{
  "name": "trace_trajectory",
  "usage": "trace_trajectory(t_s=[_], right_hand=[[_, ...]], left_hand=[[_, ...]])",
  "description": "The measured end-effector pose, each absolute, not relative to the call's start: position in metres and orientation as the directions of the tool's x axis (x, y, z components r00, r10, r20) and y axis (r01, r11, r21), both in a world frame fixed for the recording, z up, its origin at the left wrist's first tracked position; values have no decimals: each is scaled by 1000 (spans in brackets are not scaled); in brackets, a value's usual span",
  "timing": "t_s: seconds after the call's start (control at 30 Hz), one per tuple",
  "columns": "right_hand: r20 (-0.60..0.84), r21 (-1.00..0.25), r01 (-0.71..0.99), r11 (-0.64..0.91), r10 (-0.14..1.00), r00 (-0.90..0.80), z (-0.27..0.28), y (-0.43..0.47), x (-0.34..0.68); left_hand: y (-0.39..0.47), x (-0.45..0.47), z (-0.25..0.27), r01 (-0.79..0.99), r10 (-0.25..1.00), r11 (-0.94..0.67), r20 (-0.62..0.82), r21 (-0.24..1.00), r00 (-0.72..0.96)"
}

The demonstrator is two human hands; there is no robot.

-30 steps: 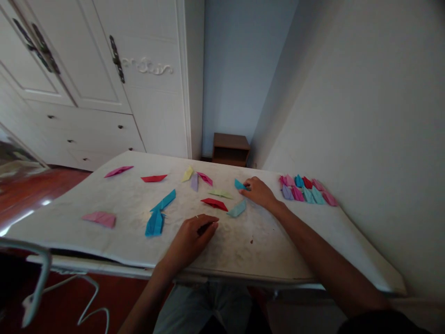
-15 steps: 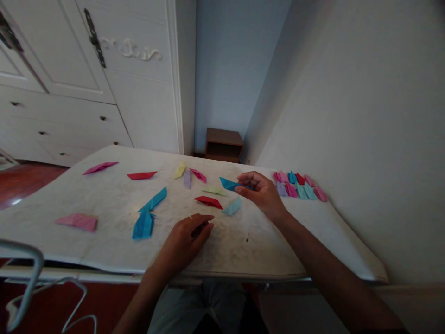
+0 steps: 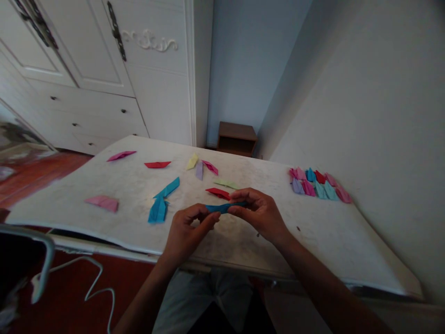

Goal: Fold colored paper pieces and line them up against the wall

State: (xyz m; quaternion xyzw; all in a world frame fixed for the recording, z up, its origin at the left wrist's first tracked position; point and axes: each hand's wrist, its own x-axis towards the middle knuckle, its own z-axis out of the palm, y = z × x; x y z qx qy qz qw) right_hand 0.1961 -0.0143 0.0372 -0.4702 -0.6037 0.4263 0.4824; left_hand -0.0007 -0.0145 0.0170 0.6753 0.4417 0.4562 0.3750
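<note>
Between my two hands is a folded blue paper boat (image 3: 219, 208), held level above the near part of the table. My left hand (image 3: 191, 229) pinches its left end between thumb and fingers. My right hand (image 3: 259, 211) grips the other end, covering much of it. Just behind the blue paper lies a red folded paper (image 3: 218, 193), with a pale green one (image 3: 225, 183) farther back. To the left, two blue folded papers (image 3: 167, 187) (image 3: 158, 210) touch each other.
Rows of coloured folded papers (image 3: 318, 184) stand packed together at the table's right side. Pink (image 3: 103, 202), magenta (image 3: 121, 156) and red (image 3: 157, 164) pieces lie at left. A white cable (image 3: 92, 262) hangs beyond the near left edge. A wall rises at right.
My right hand has brought the blue paper boat leftward and nearer. My left hand has risen and taken its left end. The view has shifted somewhat left.
</note>
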Motion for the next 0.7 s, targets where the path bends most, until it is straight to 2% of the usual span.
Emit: trace_trajectory(t_s=[0.1, 0.17, 0.37, 0.5, 0.7], right_hand=[[79, -997, -19, 78, 996, -51, 34, -14, 193], [46, -996, -78, 45, 999, -7, 34, -14, 190], [78, -994, -59, 87, 988, 132, 32, -18, 179], [93, -993, -65, 103, 986, 137, 29, -15, 178], [41, -985, -157, 66, 987, 156, 21, -15, 182]], left_hand=[[-16, -1, 16, 145, 969, -208, 183, 967, 165], [-16, 0, 16, 101, 980, -158, 144, 982, 136], [-14, 1, 19, 76, 994, -87, 81, 993, 68], [-14, 5, 20, 68, 999, -47, 47, 997, 5], [-15, 11, 17, 105, 994, -79, 87, 991, -70]])
